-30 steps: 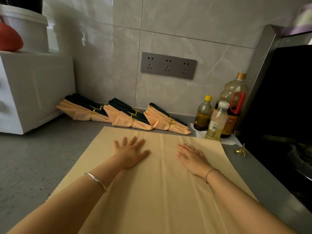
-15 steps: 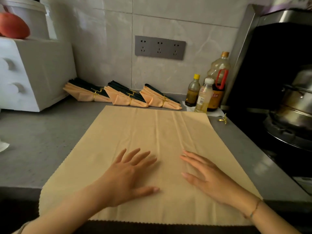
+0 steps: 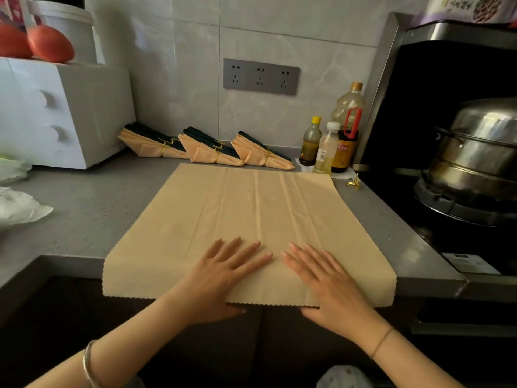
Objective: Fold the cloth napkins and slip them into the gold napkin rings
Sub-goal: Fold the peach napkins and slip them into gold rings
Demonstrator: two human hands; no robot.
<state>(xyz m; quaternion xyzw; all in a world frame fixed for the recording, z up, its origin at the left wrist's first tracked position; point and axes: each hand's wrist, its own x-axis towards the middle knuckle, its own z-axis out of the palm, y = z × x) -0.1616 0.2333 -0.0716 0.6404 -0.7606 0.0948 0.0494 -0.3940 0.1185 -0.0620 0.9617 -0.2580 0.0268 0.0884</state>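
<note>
A large tan cloth napkin (image 3: 251,208) lies spread flat on the grey counter, its near edge hanging over the counter's front. My left hand (image 3: 223,273) and my right hand (image 3: 327,281) lie flat on its near part, fingers straight and spread, side by side. A loose gold napkin ring (image 3: 354,182) sits on the counter just past the napkin's far right corner. Three bundles of folded napkins (image 3: 212,148) in gold rings lean against the back wall.
Three bottles (image 3: 333,141) stand at the back right, beside a steel panel and a stove with a steel pot (image 3: 475,152). A white drawer box (image 3: 64,113) with red fruit on top stands at the left. Crumpled white plastic (image 3: 19,205) lies at the left edge.
Both hands have slid back along the napkin from its far part to its near edge, staying flat. The napkin's near edge now hangs over the counter front.
</note>
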